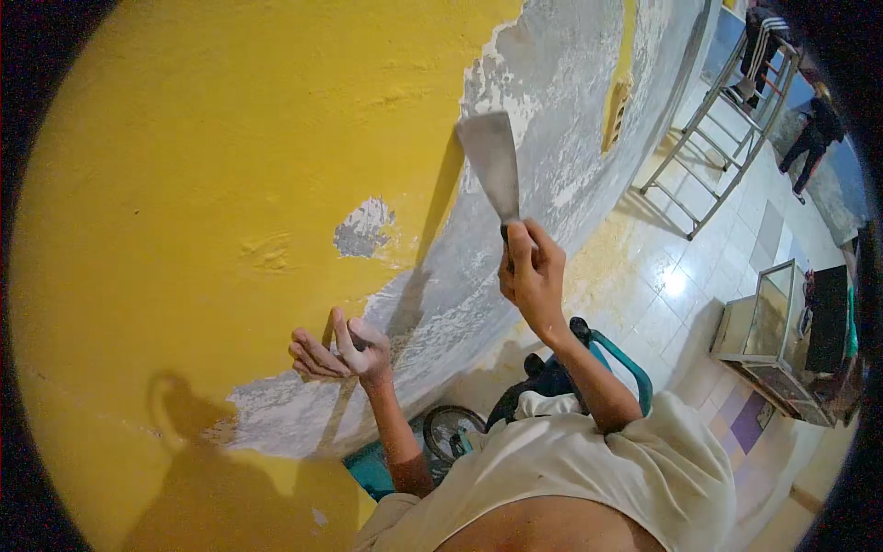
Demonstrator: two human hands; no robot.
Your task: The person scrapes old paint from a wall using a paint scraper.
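Observation:
In the head view, my right hand (535,276) grips a wide-bladed paint scraper (494,164) by its handle, and most of the handle is hidden in my fingers. The scraper's blade points up along the wall, its broad edge overlapping the border between yellow paint (230,156) and bare grey plaster (570,101). My left hand (342,350) is open, fingers apart and partly bent, with pale dust on it. It is close to the wall, by the lower edge of the yellow paint. Above it is a small chipped patch (364,227).
A metal stepladder (717,138) stands at the upper right with a person (762,46) on it. Another person (814,133) stands beyond. A glass-sided cabinet (771,322) sits on the tiled floor (644,304). Below my arms are a wheel (453,432) and a teal curved frame (630,368).

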